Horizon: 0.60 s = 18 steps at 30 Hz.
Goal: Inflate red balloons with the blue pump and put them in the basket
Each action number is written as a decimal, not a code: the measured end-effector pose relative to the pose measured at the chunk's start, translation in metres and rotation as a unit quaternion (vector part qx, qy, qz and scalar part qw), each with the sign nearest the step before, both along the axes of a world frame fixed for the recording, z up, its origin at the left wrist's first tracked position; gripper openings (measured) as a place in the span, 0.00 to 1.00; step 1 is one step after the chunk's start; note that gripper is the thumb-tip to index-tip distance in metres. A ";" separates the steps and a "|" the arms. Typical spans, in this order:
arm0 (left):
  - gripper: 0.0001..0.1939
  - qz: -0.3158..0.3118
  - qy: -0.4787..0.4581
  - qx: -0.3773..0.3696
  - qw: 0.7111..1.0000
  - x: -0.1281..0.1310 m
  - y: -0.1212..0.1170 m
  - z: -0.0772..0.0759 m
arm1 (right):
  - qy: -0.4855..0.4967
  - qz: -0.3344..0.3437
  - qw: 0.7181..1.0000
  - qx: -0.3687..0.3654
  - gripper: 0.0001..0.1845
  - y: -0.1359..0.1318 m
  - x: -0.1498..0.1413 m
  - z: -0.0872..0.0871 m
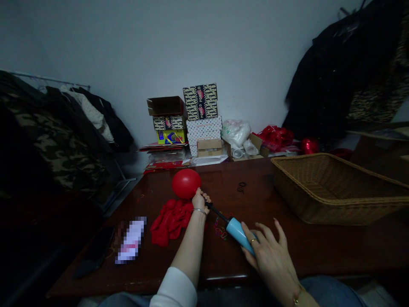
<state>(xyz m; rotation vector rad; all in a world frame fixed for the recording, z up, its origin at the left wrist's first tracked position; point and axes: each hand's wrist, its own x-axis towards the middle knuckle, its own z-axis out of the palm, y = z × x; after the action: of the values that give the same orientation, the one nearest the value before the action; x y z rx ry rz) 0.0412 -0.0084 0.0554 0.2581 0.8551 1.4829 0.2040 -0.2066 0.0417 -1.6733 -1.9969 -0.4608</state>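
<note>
A round, inflated red balloon (186, 183) sits at the far end of my left hand (200, 202). That hand is closed around the balloon's neck and the black end of a hand balloon pump (238, 234); the neck itself is hidden by my fingers. A black rod shows between my left hand and the pump's light blue barrel. My right hand (270, 253) has thumb and index finger around the barrel's near end, its other fingers spread and lifted. A heap of limp red balloons (171, 221) lies on the table beside my left forearm.
On the brown table (255, 204) stand a wicker basket (319, 209) at right and stacked boxes (203, 123) behind. Small coloured bands (220, 230) lie below the pump, black loops (241, 186) beyond it. A dark phone (96, 251) and a pixelated item (131, 241) are at left.
</note>
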 end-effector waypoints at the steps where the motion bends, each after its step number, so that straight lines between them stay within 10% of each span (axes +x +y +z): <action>1: 0.18 -0.001 0.001 0.000 1.000 0.000 0.000 0.000 | -0.003 -0.002 1.000 -0.007 0.28 0.001 -0.002 0.001; 18: 0.16 -0.014 0.004 -0.013 1.000 0.005 0.000 -0.008 | -0.025 -0.010 0.998 -0.059 0.27 0.028 -0.031 0.023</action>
<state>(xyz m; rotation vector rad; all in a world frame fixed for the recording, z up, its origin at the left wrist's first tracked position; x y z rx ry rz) 0.0459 -0.0086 0.0474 0.2549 0.8733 1.4446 0.1734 -0.1786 0.0646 -1.7696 -2.0814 -0.4024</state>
